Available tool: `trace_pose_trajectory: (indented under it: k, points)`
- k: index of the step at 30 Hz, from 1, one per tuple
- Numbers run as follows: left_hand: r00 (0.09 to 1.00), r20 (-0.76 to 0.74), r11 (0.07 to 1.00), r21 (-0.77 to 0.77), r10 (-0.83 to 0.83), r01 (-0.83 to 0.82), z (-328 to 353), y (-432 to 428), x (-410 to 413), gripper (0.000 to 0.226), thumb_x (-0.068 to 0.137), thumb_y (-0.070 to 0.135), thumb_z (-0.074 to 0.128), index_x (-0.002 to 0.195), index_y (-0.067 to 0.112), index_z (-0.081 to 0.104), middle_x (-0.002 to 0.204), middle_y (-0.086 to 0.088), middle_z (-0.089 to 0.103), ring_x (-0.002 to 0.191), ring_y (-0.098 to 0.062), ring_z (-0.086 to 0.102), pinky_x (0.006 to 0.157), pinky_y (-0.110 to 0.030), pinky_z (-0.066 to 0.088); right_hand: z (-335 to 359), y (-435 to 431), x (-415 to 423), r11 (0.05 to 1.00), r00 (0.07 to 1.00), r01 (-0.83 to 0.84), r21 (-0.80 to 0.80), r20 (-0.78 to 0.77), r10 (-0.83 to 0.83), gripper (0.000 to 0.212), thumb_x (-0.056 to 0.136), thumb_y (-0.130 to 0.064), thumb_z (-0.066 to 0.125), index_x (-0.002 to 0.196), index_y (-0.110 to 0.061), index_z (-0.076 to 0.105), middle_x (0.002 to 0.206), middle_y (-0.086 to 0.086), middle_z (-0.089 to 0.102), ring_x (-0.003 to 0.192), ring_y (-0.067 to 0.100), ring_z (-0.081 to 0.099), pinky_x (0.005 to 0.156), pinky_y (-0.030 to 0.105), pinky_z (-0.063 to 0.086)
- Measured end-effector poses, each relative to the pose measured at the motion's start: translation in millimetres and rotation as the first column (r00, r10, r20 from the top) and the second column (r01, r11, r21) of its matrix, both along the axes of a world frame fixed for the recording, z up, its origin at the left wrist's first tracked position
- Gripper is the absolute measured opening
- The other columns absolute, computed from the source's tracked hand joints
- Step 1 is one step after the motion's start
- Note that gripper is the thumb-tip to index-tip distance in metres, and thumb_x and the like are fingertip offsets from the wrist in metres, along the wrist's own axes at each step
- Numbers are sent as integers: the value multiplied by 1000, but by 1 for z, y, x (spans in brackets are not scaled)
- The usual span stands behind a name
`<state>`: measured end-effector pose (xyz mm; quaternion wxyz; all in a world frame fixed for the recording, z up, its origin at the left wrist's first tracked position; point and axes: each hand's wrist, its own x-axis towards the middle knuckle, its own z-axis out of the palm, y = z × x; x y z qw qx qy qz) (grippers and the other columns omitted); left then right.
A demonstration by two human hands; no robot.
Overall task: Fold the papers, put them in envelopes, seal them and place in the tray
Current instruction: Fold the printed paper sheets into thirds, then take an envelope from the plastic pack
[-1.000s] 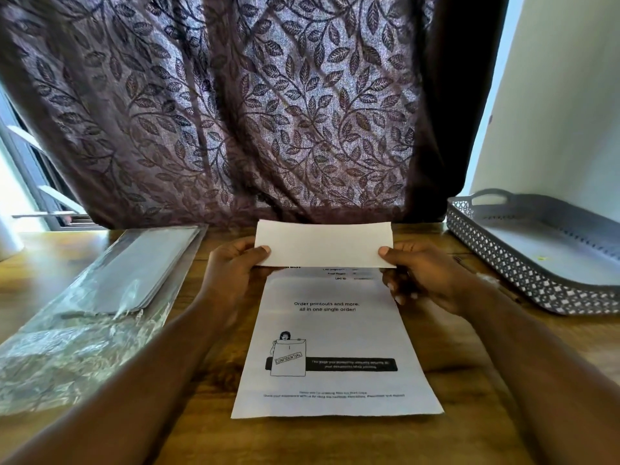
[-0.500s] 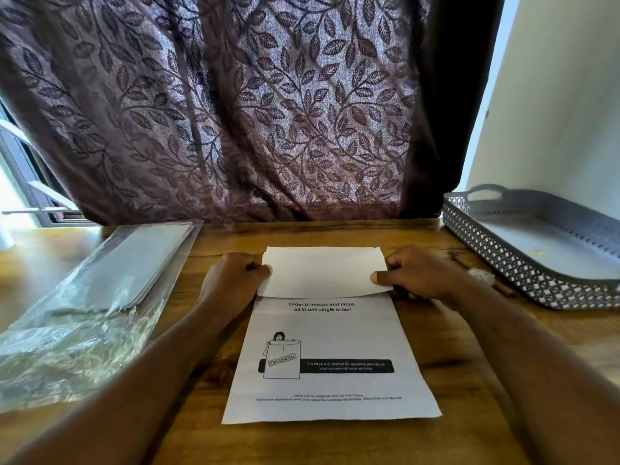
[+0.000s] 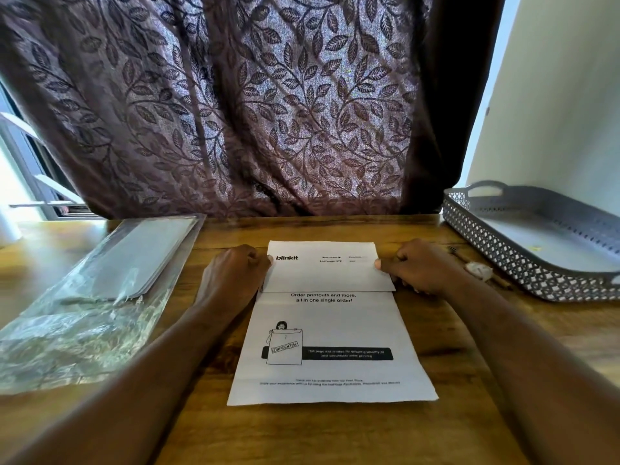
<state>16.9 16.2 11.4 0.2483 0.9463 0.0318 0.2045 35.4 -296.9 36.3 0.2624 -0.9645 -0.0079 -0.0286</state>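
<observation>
**Top panel reopened, printed face up**

Half a second ago the far panel of the paper [image 3: 330, 330] lay folded toward the person with its blank back showing. It is now turned back out, header print visible, and a crease line crosses the sheet.

1. Position: the paper lies flat on the table [image 3: 453, 330], centred between the forearms, long axis running 12 to 6 o'clock.
2. Hands: both work at the 12 o'clock end. The left hand [image 3: 235, 273] pinches the panel's 9 o'clock edge and the right hand [image 3: 422, 266] its 3 o'clock edge, each with curled fingers and the thumb on top. Neither is nearer.
3. Appearance: a thin white sheet with black text, a drawing and a dark banner.
4. Surroundings: the tray [image 3: 523, 260] stands at 2 o'clock and the envelope packet [image 3: 110, 273] at 10 o'clock, both well apart from the paper.

The next fold probably turns on that crease.
</observation>
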Motion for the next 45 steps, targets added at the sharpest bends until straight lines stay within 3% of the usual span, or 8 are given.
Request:
trace_pose_trajectory:
  k: [5, 11, 14, 20, 26, 34, 40, 45]
  points:
    - [996, 87, 999, 52, -7, 2, -2, 3, -4, 27, 93, 39, 53, 77, 23, 67, 77, 8, 67, 64, -15, 63, 51, -30, 49, -6, 12, -12, 983, 943, 117, -139, 328, -66, 39, 93, -41, 65, 62, -20, 53, 59, -2, 54, 54, 12, 49, 48, 25, 31]
    - [975, 214, 996, 54, 60, -73, 4, 3, -29, 18, 90, 38, 57, 74, 34, 61, 75, 16, 64, 56, -6, 56, 45, -22, 45, 10, 78, -41, 997, 867, 20, -78, 497, 21, 25, 95, -33, 62, 77, -15, 66, 70, 4, 65, 60, 20, 56, 53, 30, 43]
    - [965, 261, 999, 29, 35, -44, 2, 14, -46, 15, 90, 36, 60, 76, 31, 63, 77, 14, 64, 59, -7, 57, 43, -21, 38, 6, 128, -68, 986, 852, -161, -42, 499, 161, 19, 96, -29, 61, 86, -14, 68, 79, 4, 69, 70, 21, 60, 63, 34, 50]
    - [959, 282, 999, 29, -26, 18, 1, 67, -98, 20, 94, 26, 54, 106, 25, 70, 111, 2, 66, 91, -25, 66, 74, -41, 56, -3, 226, -106, 906, 811, -420, -51, 426, 400, 17, 97, -25, 58, 107, -18, 70, 101, 2, 71, 89, 16, 63, 80, 30, 52]
    - [939, 306, 970, 134, 154, -203, 10, 147, -152, 23, 87, 22, 57, 106, 24, 70, 117, -1, 68, 108, -30, 61, 85, -45, 50, -14, 317, -139, 815, 749, -579, -38, 369, 550, 22, 98, -24, 59, 118, -22, 69, 114, 0, 71, 100, 17, 65, 86, 28, 52]
    - [912, -9, 912, -19, 410, -410, -10, 203, -175, 64, 84, 39, 68, 142, 24, 46, 142, -8, 52, 131, -31, 45, 102, -47, 41, -14, 382, -163, 719, 682, -649, -251, 228, 695, 30, 88, -18, 54, 114, -26, 68, 113, 5, 71, 106, 28, 66, 88, 37, 53]
    - [903, -14, 901, -65, 429, -429, -16, 211, -170, 47, 93, 35, 61, 137, 24, 48, 134, -9, 58, 123, -31, 52, 99, -43, 42, -13, 396, -174, 728, 677, -632, -265, 269, 685, 29, 86, -17, 51, 111, -21, 67, 106, 9, 71, 102, 33, 67, 83, 39, 54]
    - [901, -11, 900, -48, 434, -434, -15, 210, -170, 55, 92, 39, 65, 141, 26, 43, 134, -7, 60, 123, -31, 53, 98, -42, 41, -8, 400, -168, 764, 787, -558, -324, 85, 611, 29, 91, -9, 54, 118, -7, 65, 122, 18, 66, 116, 36, 61, 94, 37, 49]
